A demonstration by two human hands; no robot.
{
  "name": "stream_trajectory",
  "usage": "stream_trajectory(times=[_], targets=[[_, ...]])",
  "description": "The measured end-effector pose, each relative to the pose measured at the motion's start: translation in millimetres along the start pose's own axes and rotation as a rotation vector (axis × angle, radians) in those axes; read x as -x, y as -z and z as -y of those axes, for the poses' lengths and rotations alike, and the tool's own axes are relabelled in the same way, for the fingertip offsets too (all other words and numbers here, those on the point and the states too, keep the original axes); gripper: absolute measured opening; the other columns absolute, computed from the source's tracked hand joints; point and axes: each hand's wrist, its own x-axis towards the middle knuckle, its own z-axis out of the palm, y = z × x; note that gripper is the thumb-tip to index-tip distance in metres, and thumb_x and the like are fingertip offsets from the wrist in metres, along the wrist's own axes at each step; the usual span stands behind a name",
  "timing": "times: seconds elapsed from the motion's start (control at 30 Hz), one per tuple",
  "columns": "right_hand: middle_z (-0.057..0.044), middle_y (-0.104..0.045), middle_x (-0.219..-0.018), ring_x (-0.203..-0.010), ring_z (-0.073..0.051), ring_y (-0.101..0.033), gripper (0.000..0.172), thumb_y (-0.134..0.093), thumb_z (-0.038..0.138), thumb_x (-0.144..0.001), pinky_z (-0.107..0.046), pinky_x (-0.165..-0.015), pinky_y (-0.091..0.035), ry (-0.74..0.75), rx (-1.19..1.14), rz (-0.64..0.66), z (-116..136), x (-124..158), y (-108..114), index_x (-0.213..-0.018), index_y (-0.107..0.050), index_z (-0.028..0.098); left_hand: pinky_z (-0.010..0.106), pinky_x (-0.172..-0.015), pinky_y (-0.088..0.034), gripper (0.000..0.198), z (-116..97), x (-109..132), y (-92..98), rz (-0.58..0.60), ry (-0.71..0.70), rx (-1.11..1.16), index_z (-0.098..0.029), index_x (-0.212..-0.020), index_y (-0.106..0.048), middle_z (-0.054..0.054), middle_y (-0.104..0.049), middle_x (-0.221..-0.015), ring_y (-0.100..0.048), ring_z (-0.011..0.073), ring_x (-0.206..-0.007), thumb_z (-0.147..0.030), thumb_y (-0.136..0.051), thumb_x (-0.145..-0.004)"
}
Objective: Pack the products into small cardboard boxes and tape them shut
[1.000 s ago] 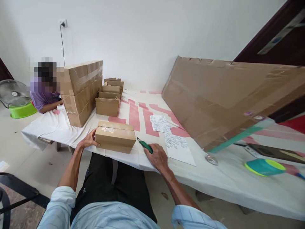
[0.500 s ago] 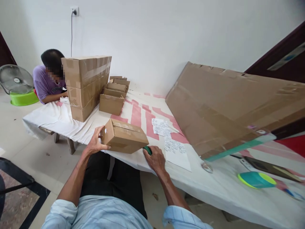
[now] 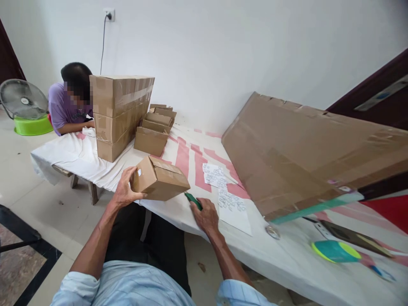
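Note:
My left hand [image 3: 125,187] grips the near left end of a taped cardboard box [image 3: 159,177], thumb below and fingers at the side. The box is tilted at the front edge of the table, and a small white label shows on its end. My right hand [image 3: 205,216] is closed around a green box cutter [image 3: 193,200], whose tip points at the box's right lower corner. A small gap seems to separate the tip from the box. Right of this hand lie paper sheets [image 3: 234,210] with handwritten marks.
Stacked taped boxes [image 3: 106,127] and a row of open boxes [image 3: 149,142] stand left on the cloth-covered table [image 3: 255,250]. A large cardboard sheet [image 3: 302,157] leans at right. A teal brush-like item [image 3: 336,251] lies nearby. A person in purple [image 3: 57,106] sits behind the stack.
The box has tipped up more in my left hand, its right end drawn slightly left. The green box cutter has come more into sight and now points up and left. The view has shifted slightly.

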Motion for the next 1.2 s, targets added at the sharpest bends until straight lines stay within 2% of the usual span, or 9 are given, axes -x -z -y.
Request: stream_trajectory(times=[0.1, 0.2, 0.3, 0.37, 0.47, 0.57, 0.77, 0.93, 1.2], targets=[[-0.018, -0.073, -0.098, -0.097, -0.033, -0.064, 0.054, -0.043, 0.063, -0.101, -0.052, -0.091, -0.053, 0.031, -0.064, -0.193, 32, -18, 17, -0.096, -0.073, 0.018, 0.06, -0.12, -0.047, 0.109, -5, 0, 2.1, -0.048, -0.049, -0.092, -0.02, -0.157, -0.05, 0.019, -0.051, -0.156, -0.049, 0.0423, -0.148, -0.037, -0.1, -0.061], [-0.015, -0.073, -0.104, -0.103, -0.032, -0.066, 0.039, -0.049, 0.048, -0.106, -0.051, -0.095, -0.054, 0.192, -0.123, -0.322, 95, -41, 48, -0.106, -0.075, 0.019, 0.061, -0.123, -0.044, 0.113, -19, 1, -3.0, -0.062, -0.078, -0.18, -0.02, -0.159, -0.047, 0.02, -0.05, -0.155, -0.049, 0.0429, -0.148, -0.035, -0.1, -0.06], [-0.013, -0.074, -0.113, -0.108, -0.029, -0.067, 0.023, -0.057, 0.032, -0.106, -0.048, -0.099, -0.054, 0.45, -0.168, -0.288, 168, -58, 82, -0.116, -0.076, 0.022, 0.06, -0.121, -0.045, 0.114, -38, 2, -11.8, -0.06, -0.107, -0.254, -0.02, -0.161, -0.043, 0.021, -0.049, -0.156, -0.05, 0.0425, -0.145, -0.031, -0.098, -0.061], [-0.012, -0.074, -0.114, -0.108, -0.028, -0.067, 0.021, -0.057, 0.023, -0.105, -0.047, -0.099, -0.053, 0.597, -0.149, -0.214, 208, -63, 97, -0.115, -0.076, 0.023, 0.06, -0.12, -0.046, 0.112, -50, 3, -17.7, -0.071, -0.132, -0.292, -0.02, -0.161, -0.042, 0.021, -0.049, -0.155, -0.051, 0.0423, -0.143, -0.03, -0.096, -0.063], [-0.011, -0.074, -0.108, -0.105, -0.026, -0.064, 0.021, -0.056, 0.018, -0.105, -0.043, -0.095, -0.052, 0.743, -0.045, -0.135, 242, -67, 103, -0.104, -0.077, 0.022, 0.061, -0.12, -0.045, 0.111, -63, 5, -25.5, -0.093, -0.135, -0.338, -0.02, -0.161, -0.04, 0.022, -0.049, -0.155, -0.05, 0.0429, -0.143, -0.032, -0.095, -0.066], [-0.01, -0.074, -0.102, -0.103, -0.026, -0.06, 0.022, -0.057, 0.017, -0.106, -0.04, -0.092, -0.047, 0.811, 0.117, -0.074, 250, -69, 100, -0.095, -0.076, 0.021, 0.062, -0.119, -0.045, 0.11, -71, 7, -32.0, -0.107, -0.105, -0.367, -0.021, -0.161, -0.04, 0.022, -0.05, -0.155, -0.05, 0.044, -0.143, -0.033, -0.095, -0.066], [-0.01, -0.072, -0.102, -0.102, -0.027, -0.054, 0.018, -0.06, 0.018, -0.105, -0.04, -0.091, -0.039, 0.877, 0.305, -0.037, 248, -75, 99, -0.094, -0.075, 0.02, 0.063, -0.116, -0.047, 0.11, -83, 9, -44.0, -0.121, -0.06, -0.42, -0.021, -0.16, -0.041, 0.023, -0.051, -0.156, -0.05, 0.0455, -0.143, -0.036, -0.094, -0.065], [-0.012, -0.069, -0.104, -0.103, -0.027, -0.051, 0.017, -0.06, 0.017, -0.102, -0.04, -0.091, -0.036, 0.877, 0.348, -0.004, 245, -74, 100, -0.098, -0.076, 0.019, 0.064, -0.117, -0.046, 0.107, -90, 11, -52.5, -0.148, -0.082, -0.437, -0.021, -0.158, -0.041, 0.023, -0.052, -0.156, -0.05, 0.0454, -0.143, -0.035, -0.093, -0.065], [-0.011, -0.071, -0.104, -0.102, -0.027, -0.051, 0.017, -0.061, 0.016, -0.102, -0.04, -0.09, -0.035, 0.901, 0.371, -0.055, 242, -73, 99, -0.092, -0.075, 0.02, 0.065, -0.118, -0.044, 0.106, -94, 12, -52.2, -0.124, -0.072, -0.459, -0.02, -0.157, -0.041, 0.023, -0.052, -0.156, -0.05, 0.046, -0.144, -0.035, -0.093, -0.065]])
